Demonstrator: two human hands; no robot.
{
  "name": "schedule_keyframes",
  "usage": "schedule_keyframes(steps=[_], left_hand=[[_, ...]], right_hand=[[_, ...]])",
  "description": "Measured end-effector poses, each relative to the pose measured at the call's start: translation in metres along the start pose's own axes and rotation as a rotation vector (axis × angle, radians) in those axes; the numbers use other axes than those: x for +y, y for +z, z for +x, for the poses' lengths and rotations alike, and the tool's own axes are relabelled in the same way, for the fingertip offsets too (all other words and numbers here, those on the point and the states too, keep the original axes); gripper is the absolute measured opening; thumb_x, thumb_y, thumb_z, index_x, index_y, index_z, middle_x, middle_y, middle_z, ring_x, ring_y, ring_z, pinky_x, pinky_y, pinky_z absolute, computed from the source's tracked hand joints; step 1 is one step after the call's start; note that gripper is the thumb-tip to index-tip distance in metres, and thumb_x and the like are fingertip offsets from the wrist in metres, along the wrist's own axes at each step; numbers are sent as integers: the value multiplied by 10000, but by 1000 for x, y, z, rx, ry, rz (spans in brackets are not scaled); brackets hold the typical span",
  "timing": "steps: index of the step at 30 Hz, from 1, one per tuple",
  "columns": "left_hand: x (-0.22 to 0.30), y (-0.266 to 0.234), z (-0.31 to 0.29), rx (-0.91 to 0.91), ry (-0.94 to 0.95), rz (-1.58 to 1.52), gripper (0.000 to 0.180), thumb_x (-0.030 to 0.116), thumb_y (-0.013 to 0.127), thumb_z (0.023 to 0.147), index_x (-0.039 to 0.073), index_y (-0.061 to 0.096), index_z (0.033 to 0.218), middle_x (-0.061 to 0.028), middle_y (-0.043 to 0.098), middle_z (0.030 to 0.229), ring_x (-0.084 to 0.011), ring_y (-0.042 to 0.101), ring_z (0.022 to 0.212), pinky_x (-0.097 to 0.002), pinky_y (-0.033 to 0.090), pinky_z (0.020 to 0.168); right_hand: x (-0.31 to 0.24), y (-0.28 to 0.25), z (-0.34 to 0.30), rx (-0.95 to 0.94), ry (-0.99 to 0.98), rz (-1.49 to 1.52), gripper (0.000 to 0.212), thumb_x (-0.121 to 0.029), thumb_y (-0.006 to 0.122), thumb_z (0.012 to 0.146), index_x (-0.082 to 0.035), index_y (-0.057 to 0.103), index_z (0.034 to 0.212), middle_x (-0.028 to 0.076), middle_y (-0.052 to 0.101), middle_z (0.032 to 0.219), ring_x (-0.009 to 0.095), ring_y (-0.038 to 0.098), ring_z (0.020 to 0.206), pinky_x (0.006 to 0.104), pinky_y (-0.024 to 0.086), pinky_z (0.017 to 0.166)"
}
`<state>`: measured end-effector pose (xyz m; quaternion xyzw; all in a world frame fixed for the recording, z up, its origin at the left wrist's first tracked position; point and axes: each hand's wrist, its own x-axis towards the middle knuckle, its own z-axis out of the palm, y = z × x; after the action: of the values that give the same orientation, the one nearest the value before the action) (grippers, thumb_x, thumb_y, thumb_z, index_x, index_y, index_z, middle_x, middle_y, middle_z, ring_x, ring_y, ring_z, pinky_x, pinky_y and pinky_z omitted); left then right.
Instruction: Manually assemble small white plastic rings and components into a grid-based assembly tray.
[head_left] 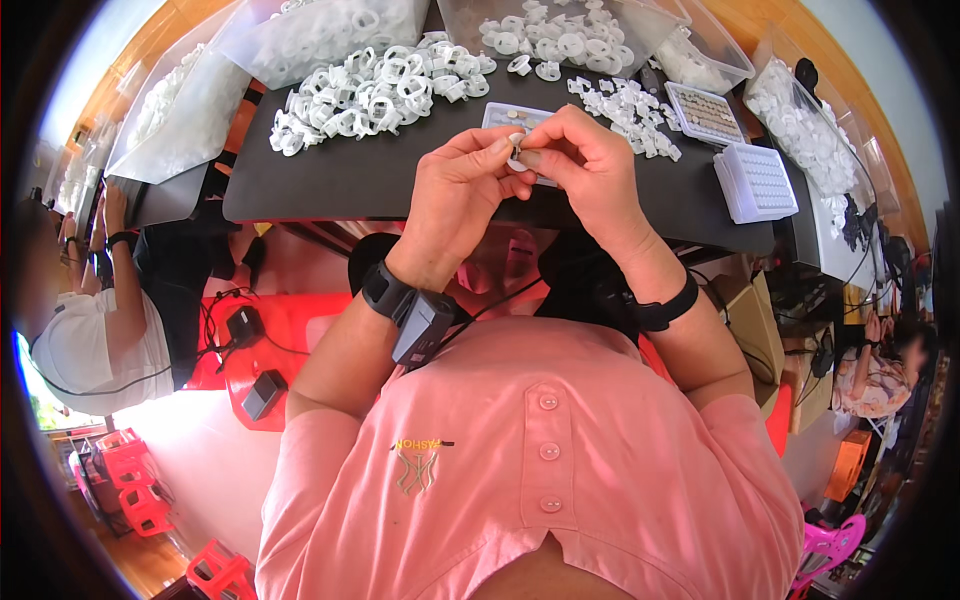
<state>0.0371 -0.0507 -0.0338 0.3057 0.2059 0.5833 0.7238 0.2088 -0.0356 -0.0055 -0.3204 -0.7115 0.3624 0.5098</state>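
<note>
Both hands meet above the near middle of the dark table [300, 190]. Between thumb and fingers, my left hand [455, 185] pinches a small whitish part with a darker spot [517, 155]. The fingertips of my right hand [595, 165] close on the same part from the other side. Its exact kind is too small to make out. Beneath the hands lies a pale tray [497, 113] with small round pieces in it, partly hidden by my fingers. A heap of white plastic ring-shaped pieces [380, 95] spreads to the left, and smaller white plastic pieces [630, 112] lie to the right.
Clear plastic bins [330, 50] of white parts line the table's far side. At the right stand a tray of round tan pieces [705, 113] and a stack of white trays [757, 183]. Other people sit at left and right. A red stool [270, 345] holds black devices and cables.
</note>
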Motion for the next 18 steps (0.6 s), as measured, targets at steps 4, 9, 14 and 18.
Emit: schedule_keyframes(steps=[4,9,14,18], left_hand=[[2,0,-1,14,-3,3,248,93,627,960,-92,615,1125,-162,667,1000,-246,650,825,-349,528,717],[4,-1,-1,-46,0,118,276,120,614,970,-77,607,1164,-161,666,1009,-257,654,827,-370,518,716],[13,-3,1,1,59,105,290,139,598,979,-85,600,1162,-154,664,1010,-247,658,854,-360,522,725],[17,-11,7,77,63,86,292,143,582,985,-83,593,1169,-152,660,1012,-250,658,874,-355,524,741]], right_hand=[[-9,-9,10,-106,364,205,67,-17,717,838,-27,652,852,27,660,757,89,607,643,216,453,577],[-9,-13,16,-148,571,269,77,-91,741,818,-68,676,853,3,656,700,71,566,591,191,376,514],[-2,-25,32,-48,290,-140,76,-90,706,833,-27,696,874,32,676,719,106,616,632,255,436,549],[28,-27,37,-72,149,-527,140,-91,689,793,-60,714,927,98,688,750,235,659,677,359,505,650]])
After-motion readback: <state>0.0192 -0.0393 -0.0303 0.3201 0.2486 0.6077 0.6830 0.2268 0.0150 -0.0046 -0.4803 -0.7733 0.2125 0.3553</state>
